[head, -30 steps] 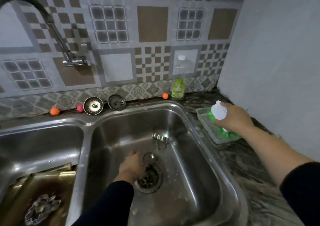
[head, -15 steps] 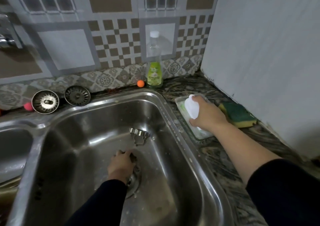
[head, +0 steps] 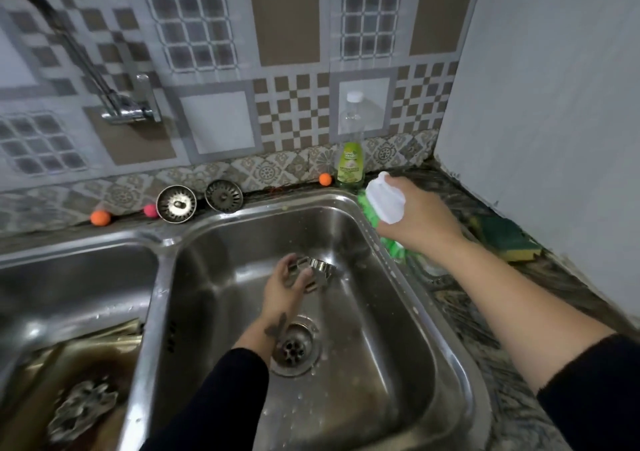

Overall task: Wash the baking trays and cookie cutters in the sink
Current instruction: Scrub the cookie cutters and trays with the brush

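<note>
Cookie cutter (head: pixel 320 267) is now getting lifted off the sink (head: pixel 398 329) floor, my left hand (head: pixel 284 286) fingers closing round it, while my right hand (head: pixel 415 218) is raising the green brush (head: pixel 384 204) off the table.

**Head view: both hands engaged at the double sink**

The left hand (head: pixel 285 286) is lowered into the right stainless-steel sink basin (head: pixel 408 353), fingers closed around a shiny metal cookie cutter (head: pixel 320 268). The round drain (head: pixel 294 348) lies just below that grip. The right hand (head: pixel 420 216) grips a white-handled scrubbing brush with green bristles (head: pixel 384 201) above the basin's right rim. A green-and-yellow sponge (head: pixel 507 239) rests on the countertop beyond this grip.
</note>
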The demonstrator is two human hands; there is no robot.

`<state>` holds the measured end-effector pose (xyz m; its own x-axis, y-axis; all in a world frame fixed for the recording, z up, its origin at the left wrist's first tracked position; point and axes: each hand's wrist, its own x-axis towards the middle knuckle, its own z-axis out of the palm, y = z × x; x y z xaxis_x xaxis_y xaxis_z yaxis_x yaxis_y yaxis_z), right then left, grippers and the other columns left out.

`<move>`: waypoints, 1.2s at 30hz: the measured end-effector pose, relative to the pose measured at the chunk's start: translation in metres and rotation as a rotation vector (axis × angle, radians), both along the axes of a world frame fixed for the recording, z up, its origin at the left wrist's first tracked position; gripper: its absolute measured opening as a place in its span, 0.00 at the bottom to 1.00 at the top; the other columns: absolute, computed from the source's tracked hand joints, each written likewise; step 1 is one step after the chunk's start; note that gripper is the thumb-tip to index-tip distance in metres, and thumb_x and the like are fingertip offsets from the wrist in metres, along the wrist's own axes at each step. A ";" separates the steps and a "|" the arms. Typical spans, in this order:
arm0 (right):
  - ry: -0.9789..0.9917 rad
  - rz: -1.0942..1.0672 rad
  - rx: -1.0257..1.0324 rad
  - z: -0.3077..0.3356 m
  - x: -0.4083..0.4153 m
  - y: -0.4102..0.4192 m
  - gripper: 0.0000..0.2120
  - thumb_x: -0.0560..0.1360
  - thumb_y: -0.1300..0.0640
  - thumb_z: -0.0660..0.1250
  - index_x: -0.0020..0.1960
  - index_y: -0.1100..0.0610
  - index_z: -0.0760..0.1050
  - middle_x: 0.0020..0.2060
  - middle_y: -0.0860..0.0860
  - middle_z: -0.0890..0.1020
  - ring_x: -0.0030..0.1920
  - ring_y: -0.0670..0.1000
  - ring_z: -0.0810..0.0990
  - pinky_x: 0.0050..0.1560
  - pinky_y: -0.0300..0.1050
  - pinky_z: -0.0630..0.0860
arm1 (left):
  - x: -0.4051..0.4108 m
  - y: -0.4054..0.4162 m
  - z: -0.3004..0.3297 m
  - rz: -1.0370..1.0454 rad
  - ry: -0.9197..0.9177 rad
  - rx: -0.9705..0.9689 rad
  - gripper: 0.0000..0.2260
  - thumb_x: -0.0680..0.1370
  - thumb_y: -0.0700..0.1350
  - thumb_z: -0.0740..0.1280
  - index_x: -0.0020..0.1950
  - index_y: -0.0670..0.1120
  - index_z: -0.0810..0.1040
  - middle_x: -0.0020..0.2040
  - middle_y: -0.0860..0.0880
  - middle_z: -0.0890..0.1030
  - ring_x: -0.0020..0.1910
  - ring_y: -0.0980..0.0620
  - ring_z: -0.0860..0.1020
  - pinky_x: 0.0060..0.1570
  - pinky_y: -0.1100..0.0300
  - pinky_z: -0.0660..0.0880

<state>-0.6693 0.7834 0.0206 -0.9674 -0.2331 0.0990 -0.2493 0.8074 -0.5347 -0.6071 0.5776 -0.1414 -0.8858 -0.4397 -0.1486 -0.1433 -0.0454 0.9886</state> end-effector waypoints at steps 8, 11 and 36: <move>-0.090 0.242 -0.089 -0.022 0.075 -0.085 0.38 0.67 0.50 0.73 0.73 0.43 0.62 0.65 0.48 0.76 0.61 0.52 0.76 0.52 0.40 0.72 | 0.050 -0.011 0.037 -0.099 0.153 -0.240 0.19 0.77 0.37 0.68 0.65 0.51 0.68 0.52 0.55 0.79 0.49 0.60 0.79 0.41 0.70 0.76; -0.128 0.330 -0.072 -0.017 0.084 -0.096 0.37 0.66 0.50 0.73 0.73 0.45 0.64 0.67 0.44 0.74 0.62 0.48 0.75 0.55 0.39 0.73 | 0.065 -0.036 0.042 -0.030 0.166 -0.222 0.18 0.78 0.37 0.67 0.68 0.45 0.70 0.55 0.49 0.80 0.49 0.60 0.79 0.45 0.68 0.78; -0.187 0.283 -0.355 -0.019 0.144 -0.141 0.34 0.69 0.54 0.72 0.72 0.42 0.64 0.61 0.50 0.77 0.52 0.48 0.78 0.45 0.39 0.77 | 0.113 -0.080 0.100 -0.040 0.137 0.451 0.20 0.82 0.53 0.59 0.67 0.41 0.74 0.63 0.35 0.77 0.63 0.38 0.76 0.66 0.44 0.71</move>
<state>-0.5258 0.6421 0.0014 -0.8799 -0.4724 0.0502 -0.3057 0.4821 -0.8211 -0.4941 0.4979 -0.0418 -0.9255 -0.3232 -0.1975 -0.0234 -0.4715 0.8816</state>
